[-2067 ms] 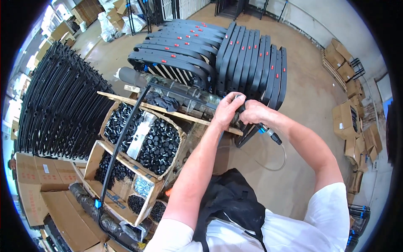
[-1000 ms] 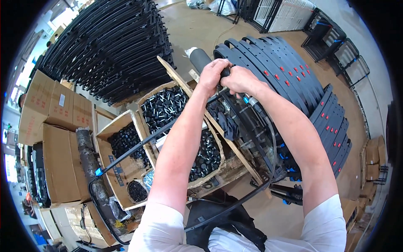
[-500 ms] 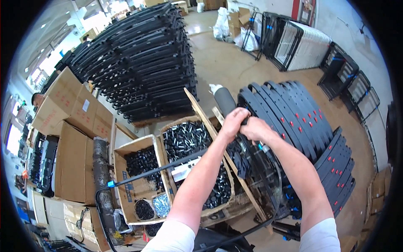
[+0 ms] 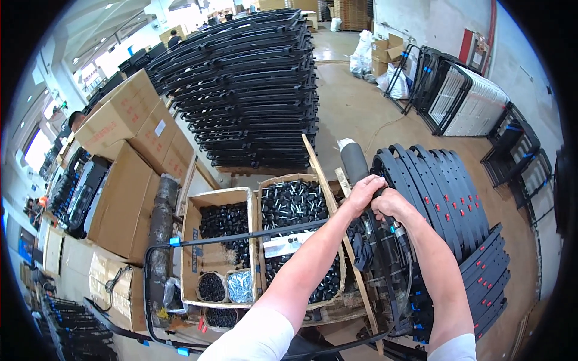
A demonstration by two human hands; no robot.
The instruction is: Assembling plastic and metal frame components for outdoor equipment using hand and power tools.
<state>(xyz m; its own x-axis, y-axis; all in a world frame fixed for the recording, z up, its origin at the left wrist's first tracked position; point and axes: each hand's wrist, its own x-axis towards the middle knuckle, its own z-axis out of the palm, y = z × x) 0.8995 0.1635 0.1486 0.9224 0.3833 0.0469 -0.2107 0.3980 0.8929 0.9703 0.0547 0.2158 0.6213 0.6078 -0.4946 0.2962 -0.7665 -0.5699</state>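
Note:
A large black tube frame [image 4: 259, 232] with blue clips lies across the bench, and its far right corner runs to my hands. My left hand [image 4: 365, 194] is closed around the frame there, fingers wrapped over the dark tube. Right against it, my right hand [image 4: 392, 206] is closed too; what it holds is hidden by the fingers. Just under the right hand shows a metal fitting on a hose [image 4: 408, 256], which curves down beside the frame. A grey padded cylinder [image 4: 353, 159] stands just beyond my hands.
Below the frame sit cardboard boxes of black plastic caps [image 4: 226, 221] and black-headed bolts [image 4: 286, 207]. A wooden strip [image 4: 349, 253] slants beside them. Curved black panels [image 4: 433, 186] with red pieces are stacked at right. Tall stacked frames [image 4: 253, 90] stand behind; cartons [image 4: 123, 201] at left.
My view has shifted, so the scene sits lower and further right. Both hands stay together at the frame's corner, with their grip much the same.

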